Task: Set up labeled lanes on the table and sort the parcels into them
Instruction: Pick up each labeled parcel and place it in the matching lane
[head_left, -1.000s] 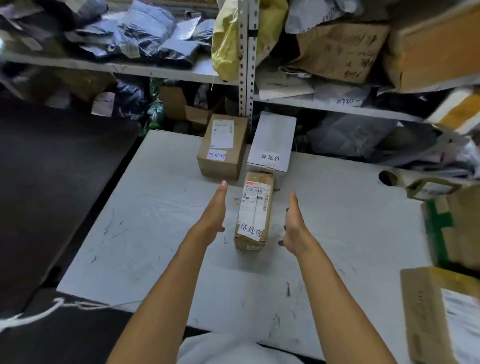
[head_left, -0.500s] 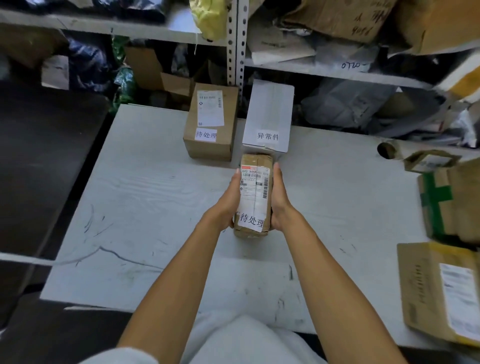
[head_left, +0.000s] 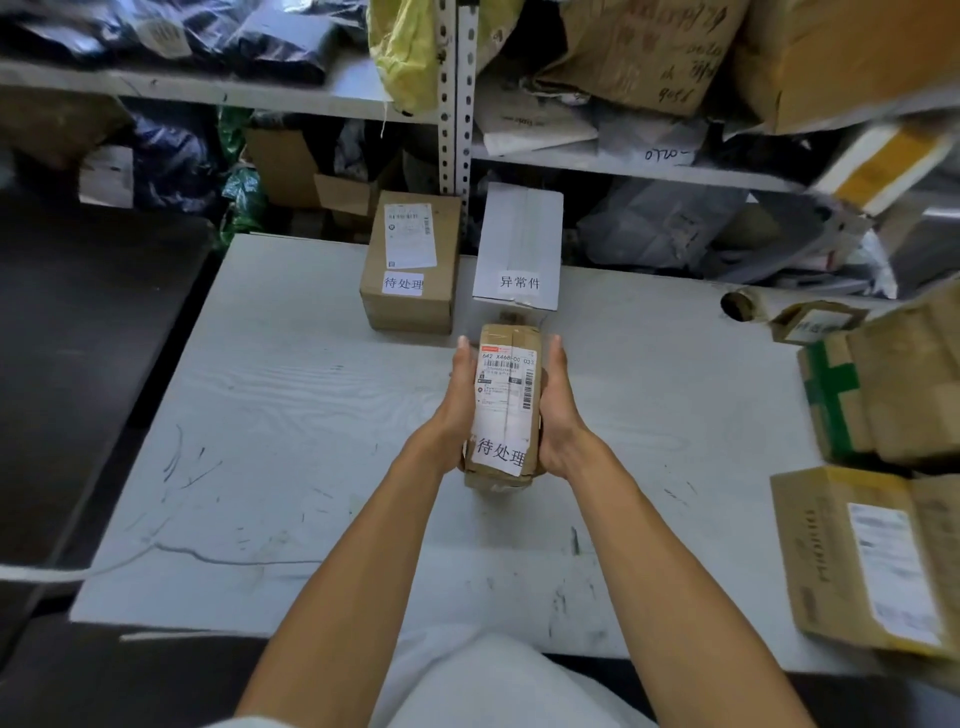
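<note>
A big metal shelf rack (head_left: 457, 93) stands at the back, stuffed with bags and cardboard boxes. In front of it lies the wide white tabletop (head_left: 291, 415), smooth but marked with dark scratches. On its right side sit brown cardboard boxes (head_left: 883, 400); one has green tape. At the far middle, a brown cardboard box with a white label (head_left: 410, 265) stands just beside a white box with a paper label (head_left: 519, 249).

Two bare arms reach straight forward from the bottom. The left hand (head_left: 457, 405) and right hand (head_left: 558, 410) press flat against the two long sides of a small, narrow brown cardboard parcel with a white shipping label (head_left: 504, 405). The fingers are straight and point away, so both hands squeeze it between the palms. The parcel is in the middle of the tabletop, close in front of the white box. I cannot tell if it is lifted.
</note>
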